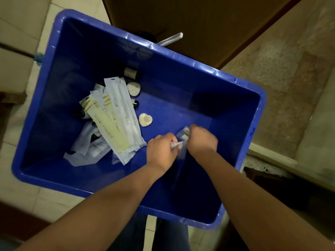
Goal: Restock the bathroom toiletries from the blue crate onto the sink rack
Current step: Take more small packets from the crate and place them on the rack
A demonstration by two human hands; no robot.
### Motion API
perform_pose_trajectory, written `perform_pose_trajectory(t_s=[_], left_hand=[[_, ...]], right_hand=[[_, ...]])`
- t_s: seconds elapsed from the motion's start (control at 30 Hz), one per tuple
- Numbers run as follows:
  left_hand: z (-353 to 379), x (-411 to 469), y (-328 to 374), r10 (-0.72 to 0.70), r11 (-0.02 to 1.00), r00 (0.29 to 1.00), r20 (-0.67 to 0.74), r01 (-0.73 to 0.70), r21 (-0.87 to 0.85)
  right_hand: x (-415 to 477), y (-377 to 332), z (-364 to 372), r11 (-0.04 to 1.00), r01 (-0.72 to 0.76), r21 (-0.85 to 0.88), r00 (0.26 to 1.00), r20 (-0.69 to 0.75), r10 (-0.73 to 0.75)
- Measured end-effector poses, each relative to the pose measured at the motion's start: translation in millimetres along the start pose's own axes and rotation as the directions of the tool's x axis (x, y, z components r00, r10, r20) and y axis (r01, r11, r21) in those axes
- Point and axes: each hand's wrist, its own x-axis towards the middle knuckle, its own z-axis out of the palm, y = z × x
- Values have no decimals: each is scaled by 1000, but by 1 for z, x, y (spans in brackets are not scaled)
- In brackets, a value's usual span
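Note:
The blue crate (235, 98) fills the middle of the head view. Both my hands are down inside it. My left hand (160, 151) and my right hand (202, 140) grip the two ends of one small clear sachet (182, 140) between them. To the left lies a pile of long white and cream packets (116, 122). Two heart-shaped soaps (145, 119) (133, 89) and small dark-capped bottles (130, 73) lie by the pile. The sink rack is out of view.
The crate rests over a pale tiled floor (21, 29). A brown wooden door (208, 20) stands behind it, with a white handle-like piece (172, 39) at the crate's far rim. A stone step or ledge (282, 73) runs along the right.

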Motion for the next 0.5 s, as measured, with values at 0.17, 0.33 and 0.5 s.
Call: perform_pose_trajectory(t_s=[0.17,0.33,0.5], left_hand=[[-29,-8,2,-142,972,990,13,142,-188],[-62,-18,10,-181,935,983,2,173,-310],[-94,-36,22,-196,926,981,0,185,-329]], right_hand=[[-26,-9,-17,994,13,108,997,-72,-5],[-55,-18,-39,956,-14,292,995,-88,41],[-92,-26,-64,863,-80,498,987,-84,140]])
